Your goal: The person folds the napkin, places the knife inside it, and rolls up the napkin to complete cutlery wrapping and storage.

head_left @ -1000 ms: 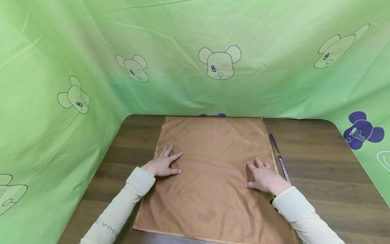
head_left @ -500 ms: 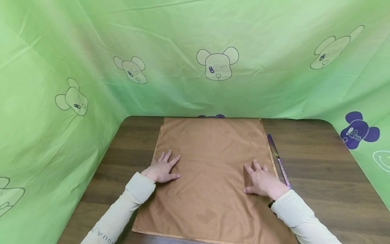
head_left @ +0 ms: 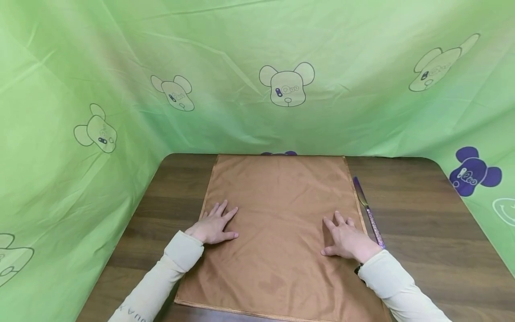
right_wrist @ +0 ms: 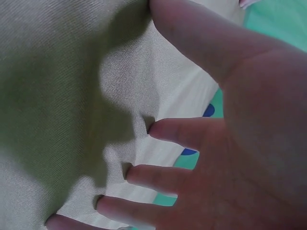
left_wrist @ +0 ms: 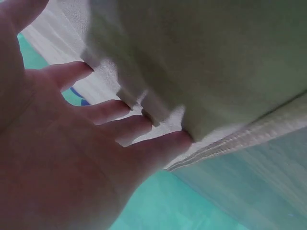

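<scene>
A brown cloth (head_left: 277,188) with stitched edges lies spread over the table, with soft wrinkles toward its near right part. My left hand (head_left: 215,226) rests on it near the left edge, fingers spread. The right hand (head_left: 346,237) touches the cloth near its right edge, fingertips down and apart. In the left wrist view, fingertips (left_wrist: 177,140) meet the cloth (left_wrist: 201,57) close to its hem. The right wrist view has spread fingers (right_wrist: 177,132) pressing on the fabric (right_wrist: 72,105). Neither hand grips anything. Beside the cloth's right edge lies a table knife (head_left: 370,214), its handle end partly hidden behind the right wrist.
The dark wood table (head_left: 426,214) shows on both sides of the cloth. A green curtain (head_left: 225,53) printed with bear heads surrounds the table at the back and sides. A greyish strip (head_left: 217,314) shows under the cloth's near edge.
The whole view has shifted slightly. My left hand has slid a little toward me on the cloth; the right hand stays almost in place. Cloth and knife lie as before.
</scene>
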A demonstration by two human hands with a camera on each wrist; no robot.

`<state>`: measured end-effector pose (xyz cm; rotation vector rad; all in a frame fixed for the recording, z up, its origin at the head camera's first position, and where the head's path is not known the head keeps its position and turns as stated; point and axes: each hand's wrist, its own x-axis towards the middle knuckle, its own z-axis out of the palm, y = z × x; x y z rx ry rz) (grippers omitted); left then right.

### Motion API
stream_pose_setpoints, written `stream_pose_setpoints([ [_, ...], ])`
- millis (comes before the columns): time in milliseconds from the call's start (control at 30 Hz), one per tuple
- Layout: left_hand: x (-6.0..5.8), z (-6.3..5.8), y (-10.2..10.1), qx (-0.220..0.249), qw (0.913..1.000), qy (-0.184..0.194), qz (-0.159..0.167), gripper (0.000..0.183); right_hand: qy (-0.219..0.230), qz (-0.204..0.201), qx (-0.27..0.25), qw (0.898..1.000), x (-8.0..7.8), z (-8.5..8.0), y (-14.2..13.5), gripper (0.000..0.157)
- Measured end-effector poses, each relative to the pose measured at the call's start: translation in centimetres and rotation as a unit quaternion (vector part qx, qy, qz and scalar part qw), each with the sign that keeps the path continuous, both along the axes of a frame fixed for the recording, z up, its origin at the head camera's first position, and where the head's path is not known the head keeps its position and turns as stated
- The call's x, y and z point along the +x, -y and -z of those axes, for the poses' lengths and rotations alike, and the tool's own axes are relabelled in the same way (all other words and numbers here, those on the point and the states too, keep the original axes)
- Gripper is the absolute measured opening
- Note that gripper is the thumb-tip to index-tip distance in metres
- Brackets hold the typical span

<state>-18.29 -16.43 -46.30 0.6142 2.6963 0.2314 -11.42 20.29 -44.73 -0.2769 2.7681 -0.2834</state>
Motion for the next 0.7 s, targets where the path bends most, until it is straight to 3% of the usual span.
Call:
stream_pose_setpoints([
  [400,2.5,-0.3,2.5,0.025,0.9925,-0.071,0.096,0.068,0.000,0.002,-0.001,1.000,0.1,0.2,-0.1,0.093],
  [533,3.9,-0.5,3.5,0.024,0.9898,-0.080,0.115,0.067,-0.002,0.000,-0.003,1.000,0.2,0.2,0.0,0.092],
  [700,5.7,-0.7,4.6,0.020,0.9897,-0.088,0.111,0.067,-0.013,-0.003,-0.003,1.000,0.3,0.2,0.0,0.091],
])
